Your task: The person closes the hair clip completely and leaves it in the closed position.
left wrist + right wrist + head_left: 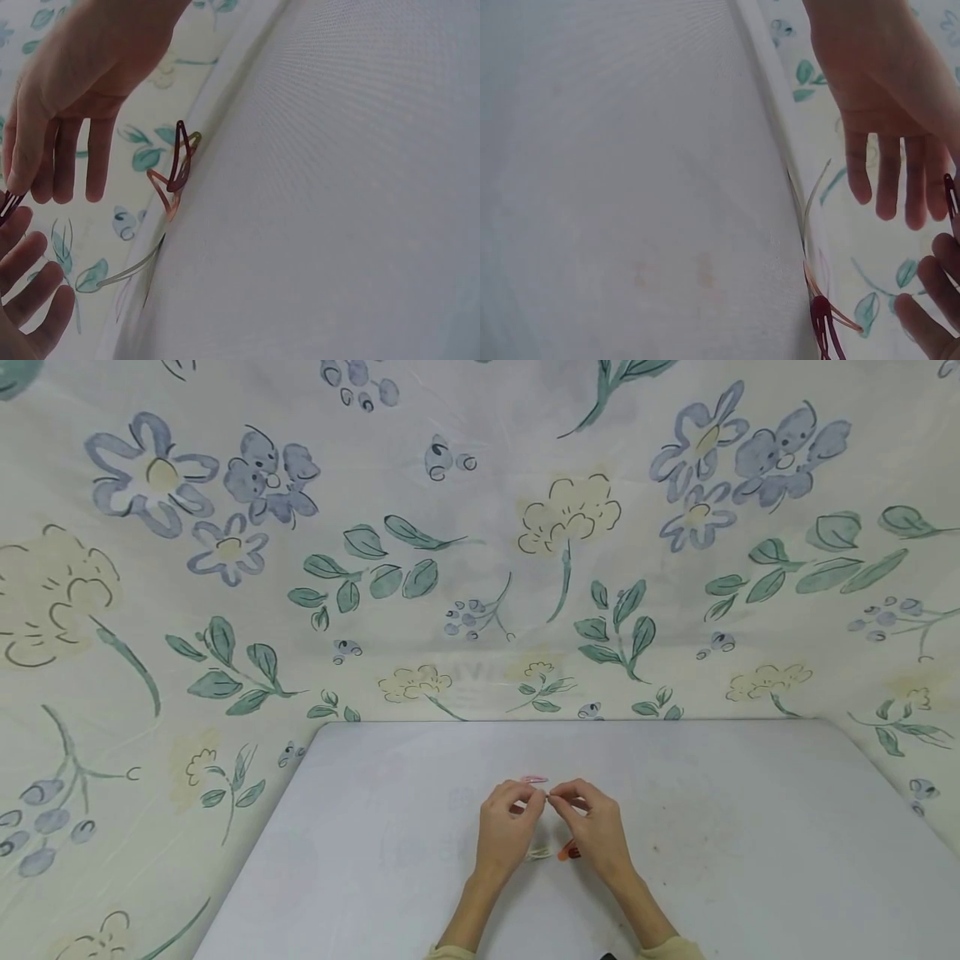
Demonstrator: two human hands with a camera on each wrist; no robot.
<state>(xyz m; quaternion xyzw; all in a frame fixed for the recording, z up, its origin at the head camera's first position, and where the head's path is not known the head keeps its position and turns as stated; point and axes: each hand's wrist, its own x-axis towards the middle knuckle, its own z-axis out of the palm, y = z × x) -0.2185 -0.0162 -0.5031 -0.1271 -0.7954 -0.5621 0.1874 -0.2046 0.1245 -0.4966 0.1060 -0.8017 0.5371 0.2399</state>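
In front of me both hands meet over the white table, fingertips close together. My left hand [504, 833] and my right hand [600, 837] pinch a small dark red snap hair clip [951, 193] between thumbs and forefingers, one at each side. The other fingers of both hands stay loosely spread in the wrist views. On the table below lie a pale cream hair clip [538, 854], an orange hair clip [563, 854] and another dark red hair clip [574, 852], the last partly hidden by my right hand. A pink hair clip [534, 779] lies just beyond my fingertips.
The white tabletop [375, 843] spreads out around the hands, with faint brownish specks to the right. Flower-patterned cloth [480, 552] hangs behind and along both sides. A small black object [609, 956] shows at the bottom edge.
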